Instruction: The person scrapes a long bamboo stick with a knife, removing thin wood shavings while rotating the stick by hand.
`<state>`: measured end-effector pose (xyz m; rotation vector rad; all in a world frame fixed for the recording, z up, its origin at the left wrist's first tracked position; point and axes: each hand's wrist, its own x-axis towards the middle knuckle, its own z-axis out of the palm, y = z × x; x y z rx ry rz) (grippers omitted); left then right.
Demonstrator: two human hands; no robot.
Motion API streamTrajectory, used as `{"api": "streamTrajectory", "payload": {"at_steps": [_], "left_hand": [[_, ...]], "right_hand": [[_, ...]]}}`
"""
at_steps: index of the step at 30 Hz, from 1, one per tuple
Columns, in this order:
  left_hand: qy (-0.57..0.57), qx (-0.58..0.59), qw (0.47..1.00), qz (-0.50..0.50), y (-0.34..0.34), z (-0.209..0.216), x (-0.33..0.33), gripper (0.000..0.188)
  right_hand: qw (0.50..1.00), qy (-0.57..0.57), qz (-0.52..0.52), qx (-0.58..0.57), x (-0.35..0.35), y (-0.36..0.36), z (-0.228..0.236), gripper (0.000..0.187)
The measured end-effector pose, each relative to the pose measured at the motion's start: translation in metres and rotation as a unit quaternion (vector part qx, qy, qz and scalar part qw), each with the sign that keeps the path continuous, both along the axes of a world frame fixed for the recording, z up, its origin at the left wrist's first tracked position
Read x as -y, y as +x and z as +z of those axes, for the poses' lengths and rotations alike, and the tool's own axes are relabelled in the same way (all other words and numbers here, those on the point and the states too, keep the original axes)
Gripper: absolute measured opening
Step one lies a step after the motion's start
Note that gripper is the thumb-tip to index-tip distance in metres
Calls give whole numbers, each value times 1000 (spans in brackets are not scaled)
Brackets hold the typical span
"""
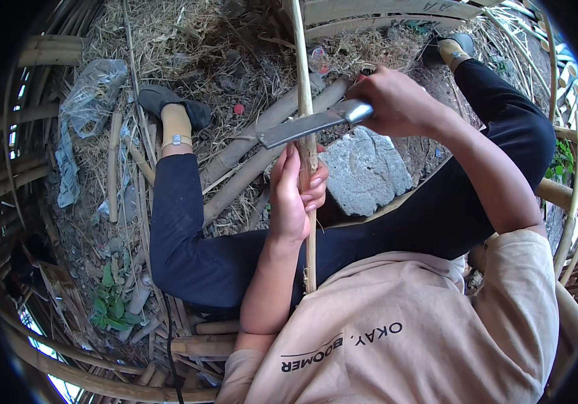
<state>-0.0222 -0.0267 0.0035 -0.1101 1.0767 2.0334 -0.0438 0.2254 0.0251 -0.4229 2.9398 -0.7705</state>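
My left hand (294, 195) is wrapped round a long, thin wooden stick (300, 64), which runs from the top of the view down to my shirt. Closed round the handle of a knife (309, 128), my right hand (397, 101) is off to the right of the stick. The flat, wide blade lies across the stick just above my left fingers. Most of the handle is hidden inside my right fist. Near my left hand, between my legs, a rough grey stone block (366, 172) rests on the ground.
Bamboo poles (235, 161) lie across the straw-covered ground between my feet. On the left are a clear plastic bag (93, 97) and a leafy green plant (110, 303). Pale planks (383, 12) stand at the far side. More bamboo (575, 175) borders the right.
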Motion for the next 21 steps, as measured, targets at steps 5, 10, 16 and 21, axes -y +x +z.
{"api": "streamTrajectory", "payload": {"at_steps": [5,10,16,21], "left_hand": [[-1,-11,1000,2,1,2,-1,50],[-3,-25,1000,-1,2,0,-1,50],[15,-11,1000,17,2,2,-2,44],[-1,-29,1000,1,1,1,-1,52]], "right_hand": [[1000,-17,-8,18,5,3,-7,14],[999,-30,-4,22,5,3,-7,15],[999,-29,-13,41,9,4,-7,15],[999,-30,-5,36,9,3,-8,14]]}}
